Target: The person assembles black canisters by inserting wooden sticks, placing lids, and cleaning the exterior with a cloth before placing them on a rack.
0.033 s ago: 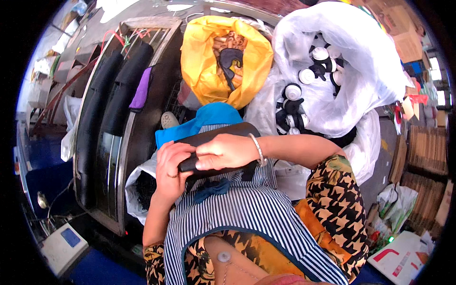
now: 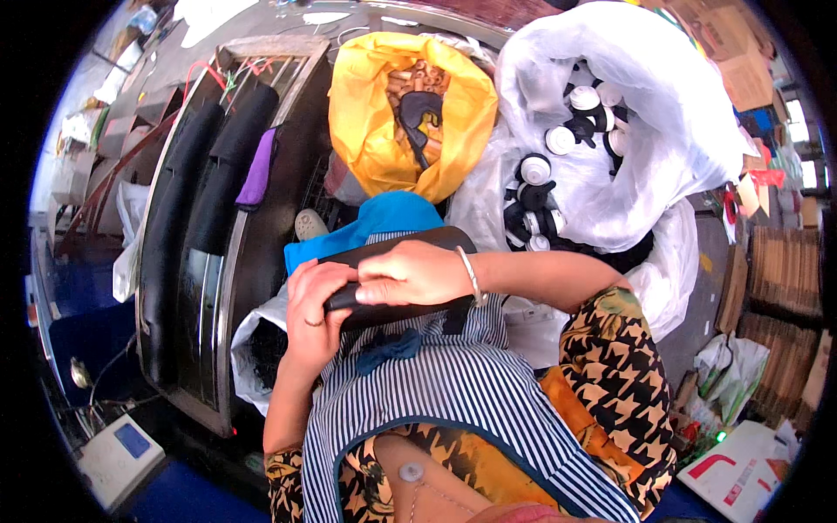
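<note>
Across my lap lies a thick, smooth black tube (image 2: 449,237), perhaps foam, partly hidden under my hands. My left hand (image 2: 316,301) wraps round its left end, fingers bent over the top. From the right, my right hand (image 2: 410,273) presses on it with curled fingers, its thumb on a dark edge beside the left fingers. The two hands nearly touch. Beneath the tube are a bright blue cloth (image 2: 392,213) and a striped apron (image 2: 418,383) with a dark blue bow.
On the left stands a wood-edged rack (image 2: 218,405) with long black tubes (image 2: 170,227) and a purple cloth piece (image 2: 257,170). Ahead, a yellow bag (image 2: 357,87) holds small tan tubes; a white plastic bag (image 2: 671,113) holds black-and-white parts. Cardboard stacks (image 2: 785,275) stand right.
The view has shifted very slightly. Both hands keep their grip on the black tube in nearly the same place.
</note>
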Available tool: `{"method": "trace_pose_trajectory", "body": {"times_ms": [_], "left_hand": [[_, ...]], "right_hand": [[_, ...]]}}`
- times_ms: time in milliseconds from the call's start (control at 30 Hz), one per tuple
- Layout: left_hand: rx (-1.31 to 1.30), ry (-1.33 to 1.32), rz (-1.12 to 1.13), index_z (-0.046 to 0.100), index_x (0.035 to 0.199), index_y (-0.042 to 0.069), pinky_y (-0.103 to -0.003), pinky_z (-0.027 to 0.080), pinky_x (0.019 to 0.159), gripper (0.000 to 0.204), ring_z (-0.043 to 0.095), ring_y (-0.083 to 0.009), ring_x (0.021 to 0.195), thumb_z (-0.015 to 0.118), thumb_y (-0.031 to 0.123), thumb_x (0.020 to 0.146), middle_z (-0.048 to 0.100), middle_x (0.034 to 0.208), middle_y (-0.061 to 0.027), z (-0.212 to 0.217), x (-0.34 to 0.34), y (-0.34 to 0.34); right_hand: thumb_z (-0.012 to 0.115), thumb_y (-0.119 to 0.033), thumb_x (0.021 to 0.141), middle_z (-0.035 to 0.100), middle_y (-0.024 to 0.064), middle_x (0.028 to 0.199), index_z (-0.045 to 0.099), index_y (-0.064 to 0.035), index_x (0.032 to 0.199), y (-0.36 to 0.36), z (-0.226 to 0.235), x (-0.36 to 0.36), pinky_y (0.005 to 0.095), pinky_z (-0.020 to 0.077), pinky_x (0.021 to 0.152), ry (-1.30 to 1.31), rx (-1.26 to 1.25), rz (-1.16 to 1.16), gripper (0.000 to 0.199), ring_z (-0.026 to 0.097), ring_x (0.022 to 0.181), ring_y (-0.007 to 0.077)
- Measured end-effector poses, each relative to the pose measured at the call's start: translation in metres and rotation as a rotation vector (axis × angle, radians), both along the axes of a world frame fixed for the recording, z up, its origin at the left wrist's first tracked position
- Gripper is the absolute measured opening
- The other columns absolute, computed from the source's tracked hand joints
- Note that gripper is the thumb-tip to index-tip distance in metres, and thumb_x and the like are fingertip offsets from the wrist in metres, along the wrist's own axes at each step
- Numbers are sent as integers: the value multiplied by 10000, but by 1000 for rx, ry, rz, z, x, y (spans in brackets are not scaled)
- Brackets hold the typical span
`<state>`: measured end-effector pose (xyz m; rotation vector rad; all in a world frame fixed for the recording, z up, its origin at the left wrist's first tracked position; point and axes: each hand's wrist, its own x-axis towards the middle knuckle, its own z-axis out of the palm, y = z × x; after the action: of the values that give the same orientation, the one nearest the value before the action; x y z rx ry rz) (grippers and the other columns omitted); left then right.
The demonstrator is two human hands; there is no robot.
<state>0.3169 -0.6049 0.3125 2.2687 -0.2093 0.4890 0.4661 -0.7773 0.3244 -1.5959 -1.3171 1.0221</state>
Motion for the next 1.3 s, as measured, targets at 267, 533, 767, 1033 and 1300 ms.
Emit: {"method": "trace_pose_trajectory", "body": {"times_ms": [267, 533, 767, 1033, 1300], "left_hand": [[-1173, 496, 482, 514, 1247, -3, -262, 451, 863, 328, 559, -123, 927, 579, 133, 956, 608, 972, -58, -50, -8, 33], [-1662, 747, 406, 576, 1214, -44, -307, 507, 841, 436, 599, -181, 949, 634, 140, 822, 642, 1075, -96, -79, -19, 30], [-1723, 669, 399, 608, 1139, 23, -327, 489, 627, 364, 612, -171, 866, 632, 161, 803, 652, 959, -43, -59, 9, 41], [-2075, 326, 209, 602, 970, 10, -440, 458, 1058, 133, 589, -320, 1115, 637, -19, 845, 621, 1132, -147, -24, 44, -15], [-2303, 355, -13, 509, 1230, -83, -384, 461, 1045, 362, 531, -364, 1211, 567, 135, 947, 579, 1235, -219, 0, 16, -26]], "right_hand": [[657, -285, 839, 609, 165, 1090, 597, -25, 1096, -129, -100, 122, 420, 483, 866, -804, -339, -1040, 370, 599, 1004, 334], [799, -428, 665, 547, 236, 1281, 543, -3, 1275, -244, -236, 193, 406, 438, 991, -362, -532, -1337, 786, 551, 1159, 357], [771, -378, 655, 649, 244, 946, 545, -10, 1077, -186, -152, 149, 474, 503, 808, -620, -522, -1327, 604, 626, 901, 413], [774, -292, 720, 626, 150, 1074, 551, -39, 1231, -82, 6, 39, 378, 513, 790, -736, 320, -963, 612, 615, 902, 309], [693, -445, 768, 465, 165, 1409, 475, -78, 1383, -9, 31, -5, 418, 463, 893, -1130, 369, -632, 749, 563, 1065, 348]]}}
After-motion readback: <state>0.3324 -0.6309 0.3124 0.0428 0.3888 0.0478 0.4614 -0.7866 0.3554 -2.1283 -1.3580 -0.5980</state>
